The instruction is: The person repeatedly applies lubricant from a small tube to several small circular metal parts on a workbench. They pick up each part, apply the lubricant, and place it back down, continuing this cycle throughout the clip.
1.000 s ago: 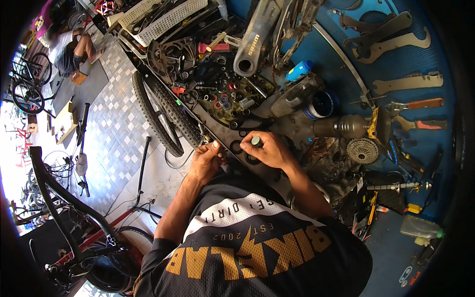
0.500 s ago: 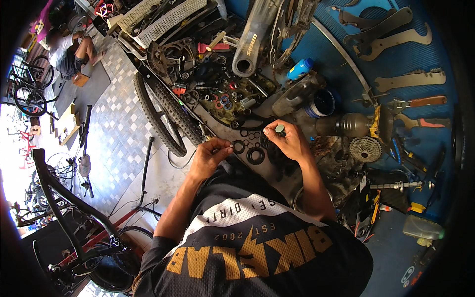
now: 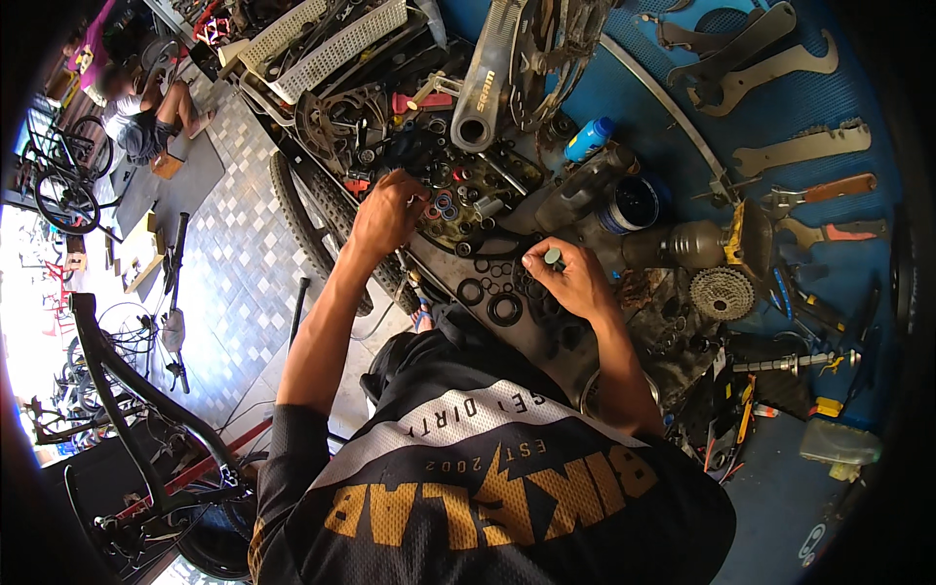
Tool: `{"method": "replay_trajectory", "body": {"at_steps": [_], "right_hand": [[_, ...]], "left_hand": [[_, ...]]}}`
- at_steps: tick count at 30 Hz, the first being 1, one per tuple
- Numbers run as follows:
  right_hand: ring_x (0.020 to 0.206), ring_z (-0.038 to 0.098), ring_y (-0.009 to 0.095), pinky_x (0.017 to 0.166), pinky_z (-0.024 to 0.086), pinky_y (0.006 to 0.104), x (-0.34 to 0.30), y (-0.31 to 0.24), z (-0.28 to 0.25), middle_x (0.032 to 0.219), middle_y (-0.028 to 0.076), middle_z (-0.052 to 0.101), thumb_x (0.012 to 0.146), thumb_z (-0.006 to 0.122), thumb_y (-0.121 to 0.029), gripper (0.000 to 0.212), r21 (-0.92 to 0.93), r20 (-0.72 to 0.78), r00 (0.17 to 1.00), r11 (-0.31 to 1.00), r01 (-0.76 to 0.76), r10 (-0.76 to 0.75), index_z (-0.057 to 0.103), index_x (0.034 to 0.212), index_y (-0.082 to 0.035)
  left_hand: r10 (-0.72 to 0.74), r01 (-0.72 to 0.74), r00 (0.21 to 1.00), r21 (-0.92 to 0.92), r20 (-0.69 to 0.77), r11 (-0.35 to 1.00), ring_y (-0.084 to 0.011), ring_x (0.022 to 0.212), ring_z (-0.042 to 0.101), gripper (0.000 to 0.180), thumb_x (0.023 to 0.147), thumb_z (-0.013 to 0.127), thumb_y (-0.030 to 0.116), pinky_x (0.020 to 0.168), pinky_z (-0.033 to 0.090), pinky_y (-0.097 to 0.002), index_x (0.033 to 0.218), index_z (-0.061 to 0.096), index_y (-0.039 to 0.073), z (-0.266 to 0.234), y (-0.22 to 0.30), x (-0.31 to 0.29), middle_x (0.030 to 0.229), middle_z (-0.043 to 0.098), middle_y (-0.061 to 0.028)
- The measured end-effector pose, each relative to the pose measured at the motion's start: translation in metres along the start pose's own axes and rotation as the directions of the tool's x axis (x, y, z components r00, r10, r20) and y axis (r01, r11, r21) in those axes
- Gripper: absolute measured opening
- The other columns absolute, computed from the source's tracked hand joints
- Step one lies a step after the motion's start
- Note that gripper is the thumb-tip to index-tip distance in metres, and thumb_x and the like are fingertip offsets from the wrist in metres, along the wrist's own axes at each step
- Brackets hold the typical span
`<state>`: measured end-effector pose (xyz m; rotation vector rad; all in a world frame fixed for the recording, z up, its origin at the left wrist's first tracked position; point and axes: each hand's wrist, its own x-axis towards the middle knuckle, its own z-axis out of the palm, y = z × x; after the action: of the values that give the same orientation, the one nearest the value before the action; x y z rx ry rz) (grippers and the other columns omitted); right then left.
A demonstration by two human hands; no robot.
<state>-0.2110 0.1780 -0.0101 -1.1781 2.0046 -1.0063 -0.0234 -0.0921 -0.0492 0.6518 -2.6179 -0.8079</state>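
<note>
The worktop (image 3: 450,265) fills the space before you, its left edge slanting down toward your body. On it, inside that edge, spreads a heap of small parts (image 3: 488,206), mixed and overlapping. A silver crank arm (image 3: 485,83) leans over the heap's far side, toward the worktop's back edge.

A cluster of black rings (image 3: 505,309) lies on your side of the heap, near the worktop's left edge. From how things lie, you look only partway along: these rings sit loose and apart from the heap, many small pieces are left in it, and none looks fitted to anything.

Your left hand (image 3: 388,214) reaches forward, wrist bent, over the worktop's left edge beside the heap. Its fingers are curled narrow, back of the hand upward; whether they pinch anything, you cannot tell from here. Your right hand (image 3: 575,278) hovers just right of the ring cluster, fingers wrapped around a green-ended cylinder (image 3: 553,256), its round face showing above your grip. Smallest, a blue ring (image 3: 446,200) lies in the heap, just right of your left fingertips.
</note>
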Motion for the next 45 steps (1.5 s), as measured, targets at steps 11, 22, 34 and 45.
{"method": "replay_trajectory", "body": {"at_steps": [11, 22, 34, 45], "right_hand": [[0.073, 0.070, 0.025, 0.066, 0.052, 0.0371, -0.005, -0.002, 0.001, 0.086, 0.010, 0.076, 0.097, 0.068, -0.045, 0.039, -0.077, 0.051, 0.999, 0.997, -0.007, 0.011, 0.072, 0.100, -0.007], [0.076, 0.071, 0.025, 0.067, 0.052, 0.0372, -0.001, -0.011, 0.003, 0.088, 0.010, 0.076, 0.097, 0.070, -0.040, 0.034, -0.071, 0.063, 0.998, 0.997, -0.020, 0.024, 0.071, 0.099, -0.006], [0.075, 0.069, 0.020, 0.066, 0.052, 0.0334, -0.003, -0.017, 0.001, 0.086, 0.009, 0.076, 0.097, 0.070, -0.040, 0.036, -0.078, 0.047, 0.999, 0.997, -0.004, 0.008, 0.072, 0.099, -0.005], [0.049, 0.045, 0.014, 0.049, 0.041, 0.0304, 0.011, -0.087, -0.011, 0.057, 0.001, 0.042, 0.104, 0.034, -0.069, 0.074, 0.708, -0.333, 0.857, 0.496, 0.502, -0.393, 0.062, 0.101, 0.000]], "left_hand": [[0.106, -0.162, 0.979, 0.346, 0.175, 0.924, -0.0307, 0.107, 0.062, 0.014, 0.086, 0.067, 0.013, 0.088, 0.056, -0.0424, 0.097, 0.076, 0.012, 0.046, -0.033, 0.019, 0.102, 0.069, -0.0091], [-0.095, -0.090, 0.932, 0.479, 0.350, 0.873, -0.0305, 0.120, 0.060, 0.018, 0.084, 0.066, 0.010, 0.090, 0.058, -0.0452, 0.098, 0.076, 0.011, 0.030, -0.017, -0.004, 0.119, 0.066, -0.0115], [-0.275, 0.413, 0.910, -0.605, 0.311, 0.681, -0.0188, 0.077, 0.066, 0.025, 0.097, 0.071, 0.029, 0.070, 0.053, -0.0320, 0.093, 0.070, 0.004, 0.010, -0.020, -0.008, 0.086, 0.067, -0.0056], [-0.036, 0.189, 0.971, -0.854, 0.235, -0.485, -0.0191, 0.090, 0.058, 0.024, 0.096, 0.072, 0.023, 0.069, 0.048, -0.0305, 0.109, 0.063, 0.005, 0.004, 0.089, -0.075, 0.097, 0.061, -0.0064]]}}
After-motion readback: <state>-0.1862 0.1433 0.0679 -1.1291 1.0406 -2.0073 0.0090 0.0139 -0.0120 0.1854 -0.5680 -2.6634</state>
